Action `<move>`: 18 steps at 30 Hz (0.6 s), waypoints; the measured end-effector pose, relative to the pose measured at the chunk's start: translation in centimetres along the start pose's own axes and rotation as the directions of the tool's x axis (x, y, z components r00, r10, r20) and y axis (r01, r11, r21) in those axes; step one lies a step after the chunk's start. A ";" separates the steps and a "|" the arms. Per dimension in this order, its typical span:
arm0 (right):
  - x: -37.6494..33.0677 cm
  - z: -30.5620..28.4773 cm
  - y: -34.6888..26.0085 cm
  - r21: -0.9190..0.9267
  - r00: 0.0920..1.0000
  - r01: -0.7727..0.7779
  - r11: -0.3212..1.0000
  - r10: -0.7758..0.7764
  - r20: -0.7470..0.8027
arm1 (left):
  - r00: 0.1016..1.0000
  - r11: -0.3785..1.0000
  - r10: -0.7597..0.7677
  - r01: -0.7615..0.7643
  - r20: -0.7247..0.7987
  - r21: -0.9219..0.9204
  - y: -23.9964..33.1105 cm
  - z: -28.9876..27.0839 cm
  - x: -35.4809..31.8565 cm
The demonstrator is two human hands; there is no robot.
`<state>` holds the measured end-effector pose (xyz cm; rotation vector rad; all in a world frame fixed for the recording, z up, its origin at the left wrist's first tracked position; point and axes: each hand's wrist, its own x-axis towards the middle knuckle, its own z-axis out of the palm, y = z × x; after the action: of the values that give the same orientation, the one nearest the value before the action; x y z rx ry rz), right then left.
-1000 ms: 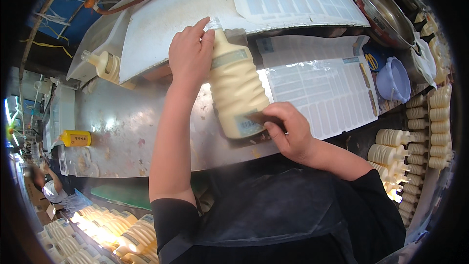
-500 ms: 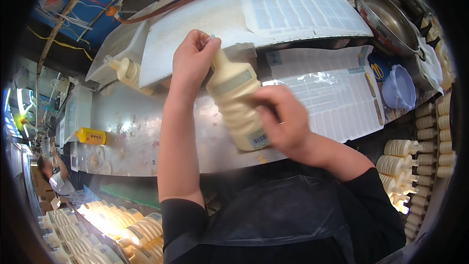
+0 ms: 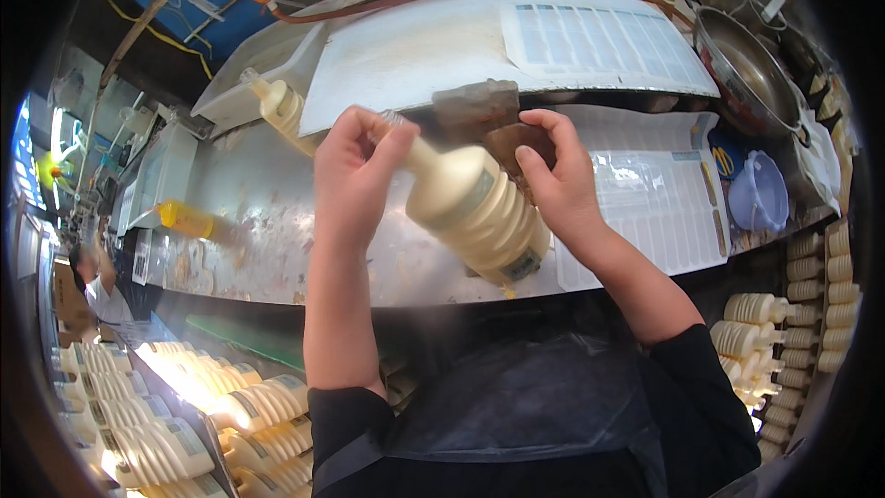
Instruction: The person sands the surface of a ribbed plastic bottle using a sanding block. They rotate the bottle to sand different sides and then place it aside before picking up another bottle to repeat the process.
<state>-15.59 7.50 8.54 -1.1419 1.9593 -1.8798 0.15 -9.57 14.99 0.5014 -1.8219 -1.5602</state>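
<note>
My left hand [image 3: 364, 161] is closed around the clear threaded neck of a cream-coloured ribbed bottle [image 3: 475, 198]. The bottle tilts, its base toward the lower right, over the metal table. Just right of it is my right hand [image 3: 564, 166], thumb and forefinger apart, not gripping the bottle. A brown block-like piece [image 3: 513, 146] shows beside these fingertips; whether they touch it I cannot tell. Behind it lies a grey block or cloth [image 3: 475, 103]. A sheet of clear labels [image 3: 645, 198] lies flat to the right of my right hand.
A similar bottle [image 3: 284, 112] leans by a white bin at the back left. A yellow bottle [image 3: 186, 219] lies on the left. A white board [image 3: 396, 51] spans the back. Right: purple bucket [image 3: 758, 192], metal pan [image 3: 751, 65], stacked bottles [image 3: 751, 309]. Bottles fill crates [image 3: 147, 438] lower left; another person [image 3: 103, 290] is beyond.
My right hand has come off the bottle's side and moved up and away. The bottle's base has swung to the right, its neck still in my left hand. The view has shifted slightly.
</note>
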 end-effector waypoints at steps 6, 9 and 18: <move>1.0 -4.9 0.7 0.392 0.961 -0.273 0.878 0.267 0.071 | 0.925 0.971 0.236 -0.211 -0.298 0.113 3.0 -8.1 -3.3; 1.0 -8.3 2.0 0.376 0.909 -0.408 0.832 0.409 0.082 | 0.827 0.926 0.271 -0.084 -0.492 0.369 3.6 -12.1 -2.4; -2.8 -22.3 4.7 0.426 0.859 -0.439 0.791 0.508 -0.058 | 0.655 0.374 0.436 0.492 -0.617 0.786 -2.2 -23.0 4.5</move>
<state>-29.35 25.82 7.07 -0.3324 1.6141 -1.9940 12.93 -29.39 15.15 1.4823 -1.7407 0.0875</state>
